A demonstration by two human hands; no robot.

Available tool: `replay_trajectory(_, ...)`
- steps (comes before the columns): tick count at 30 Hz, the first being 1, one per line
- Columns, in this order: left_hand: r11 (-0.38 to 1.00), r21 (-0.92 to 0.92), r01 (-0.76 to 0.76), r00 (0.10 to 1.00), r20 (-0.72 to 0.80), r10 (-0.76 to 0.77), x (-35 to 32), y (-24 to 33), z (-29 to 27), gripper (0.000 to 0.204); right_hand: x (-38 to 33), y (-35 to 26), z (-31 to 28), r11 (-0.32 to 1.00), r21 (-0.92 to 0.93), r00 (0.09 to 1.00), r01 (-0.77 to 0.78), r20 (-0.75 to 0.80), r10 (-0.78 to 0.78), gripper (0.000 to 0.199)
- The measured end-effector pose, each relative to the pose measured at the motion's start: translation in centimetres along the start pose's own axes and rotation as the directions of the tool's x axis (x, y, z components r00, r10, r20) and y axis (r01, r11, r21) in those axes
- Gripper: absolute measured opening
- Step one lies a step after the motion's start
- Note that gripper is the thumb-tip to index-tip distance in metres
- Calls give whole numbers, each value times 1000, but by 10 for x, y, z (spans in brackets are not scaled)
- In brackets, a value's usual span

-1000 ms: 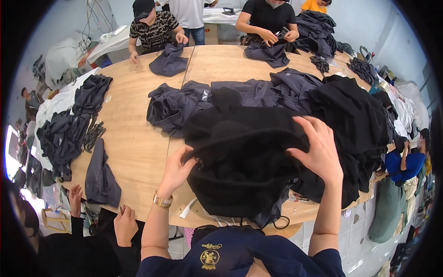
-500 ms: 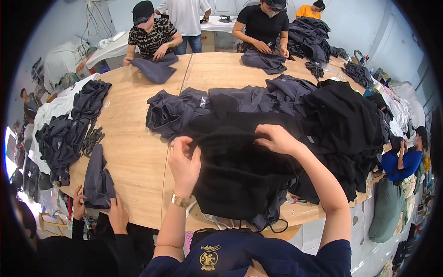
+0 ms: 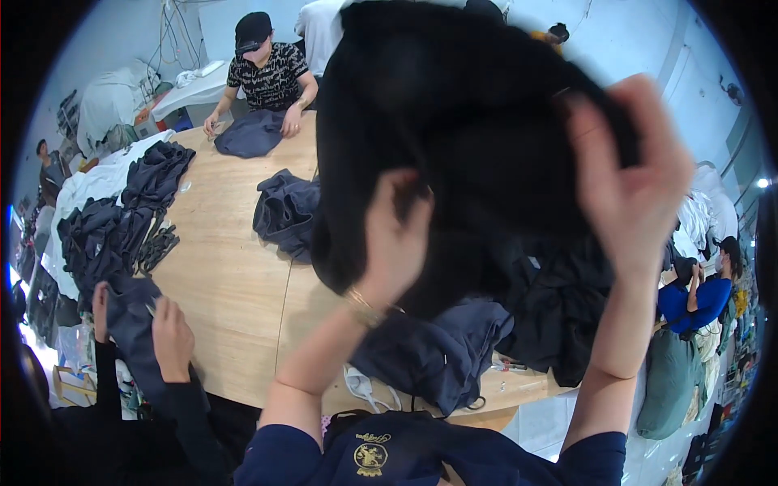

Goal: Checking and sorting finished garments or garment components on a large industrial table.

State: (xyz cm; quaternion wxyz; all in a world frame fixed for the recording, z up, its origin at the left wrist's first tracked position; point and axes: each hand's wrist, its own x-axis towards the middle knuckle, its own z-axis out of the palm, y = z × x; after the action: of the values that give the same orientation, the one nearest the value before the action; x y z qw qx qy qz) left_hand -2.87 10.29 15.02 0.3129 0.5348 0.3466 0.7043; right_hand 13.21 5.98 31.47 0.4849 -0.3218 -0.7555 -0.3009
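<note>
Above the near side of the wooden counter, a black garment is held up in the air, spread wide enough that much of the view behind is covered. Its cloth is matte and plain, rounded in outline at the top and left, with a darker fold or opening across its middle (the finer detail is lost to blur). The hands are held well apart from each other. By the right hand, raised higher, the garment's right edge is clamped between thumb and fingers; by the left hand the lower middle is touched with bent fingers, though whether cloth is gripped there cannot be told. A gold-coloured bracelet is worn on the left wrist.

Below the garment, a dark grey garment is laid in loose folds at the counter's near edge, with a white cord beside it. To the right, black cloth is heaped. At the left, a dark grey piece is held by a co-worker. Farther off, a crumpled grey bundle is seen, and at the far edge another dark piece is handled by a capped co-worker.
</note>
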Motion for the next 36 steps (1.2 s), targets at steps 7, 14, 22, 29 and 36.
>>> replay_trajectory(7,909,-146,-390,904,-250,347,98,122,-90,31,-17,91,-94,882,-419,957,-215,-269,105,38)
replay_trajectory(14,669,638,-382,904,108,413,81,107,-136,15,-64,41,-55,886,89,833,-456,393,389,14)
replay_trajectory(22,592,611,-526,818,554,155,4,-20,-69,59,-132,40,41,735,210,554,-645,791,260,15)
replay_trajectory(29,922,383,65,658,678,-328,23,-11,-85,24,-119,68,26,709,342,620,-616,766,168,12)
replay_trajectory(36,926,375,-25,453,830,-324,19,21,-74,28,-120,69,40,351,464,504,-813,863,25,17)
